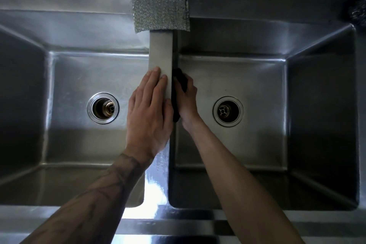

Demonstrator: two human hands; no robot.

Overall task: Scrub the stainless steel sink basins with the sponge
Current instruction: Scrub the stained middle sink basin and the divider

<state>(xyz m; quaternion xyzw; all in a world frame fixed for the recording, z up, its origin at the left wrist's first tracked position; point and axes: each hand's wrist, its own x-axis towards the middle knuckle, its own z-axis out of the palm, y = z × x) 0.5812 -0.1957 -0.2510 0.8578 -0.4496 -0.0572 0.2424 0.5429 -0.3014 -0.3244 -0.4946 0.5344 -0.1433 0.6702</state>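
Right, I'm looking straight down on the double sink. The right hand [188, 103] is low in the right basin [247, 144], its fingers curled round a dark sponge [181, 79] and pressing it against that basin's inner wall, just below the divider [160, 49]. The left hand [148, 113] lies flat along the top of the divider, fingers straight and together, holding nothing. I read that as a brace.

The sponge looks soft and light, the sort that squashes under a palm. Only dark edges of it show above and below the hand, so I cannot tell its full shape. The grip I see looks like the best one: palm across its back and fingertips over the far edge, so it doesn't roll on the wall. The steel looks smooth and may be slick if wet, so I'd want firm pressure and short strokes.

The left basin [79, 144] sits on the other side of the divider, well apart from the sponge. A silvery scouring pad [160, 11] is draped over the divider's far end at the back ledge. Something dark and wiry sits at the far right edge, too blurred to name.
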